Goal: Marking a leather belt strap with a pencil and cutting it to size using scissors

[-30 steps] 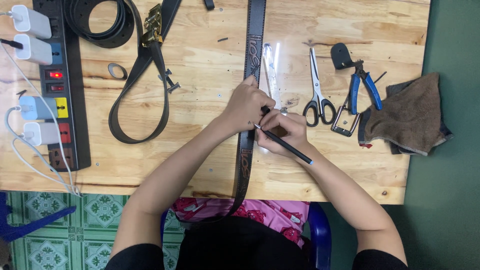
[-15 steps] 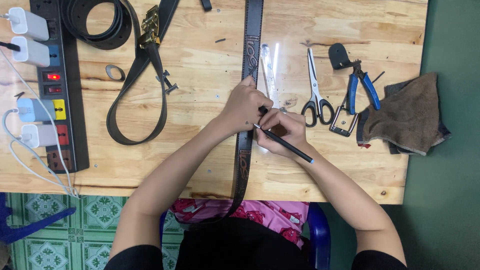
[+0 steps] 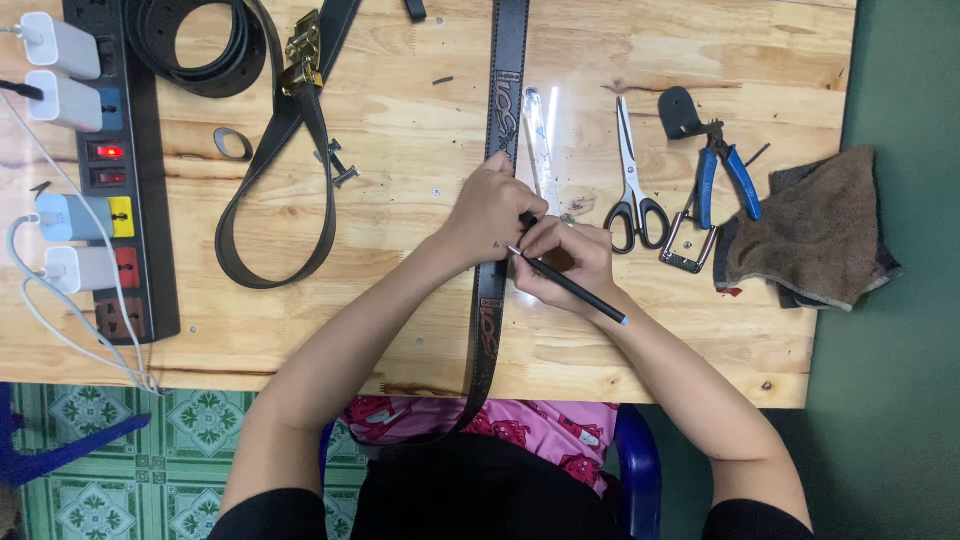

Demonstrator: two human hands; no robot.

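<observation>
Slim black pen (image 3: pixel 570 287) against embossed leather belt (image 3: pixel 490 310)

Matt leather belt (image 3: pixel 490 300), wooden table (image 3: pixel 400 310)

Light wooden tabletop (image 3: pixel 400 330), knotty grain, over green patterned floor tiles. Left edge: black power strip (image 3: pixel 125 170) with white chargers plugged in; next to it a coiled black belt (image 3: pixel 200 45) and a looped belt with gold buckle (image 3: pixel 275 190). Centre: long embossed black belt (image 3: pixel 505 90) running off the near edge, clear ruler (image 3: pixel 540 140) beside it; right: scissors (image 3: pixel 632 170), blue-handled pliers (image 3: pixel 722 170), brown cloth (image 3: pixel 815 235).
</observation>
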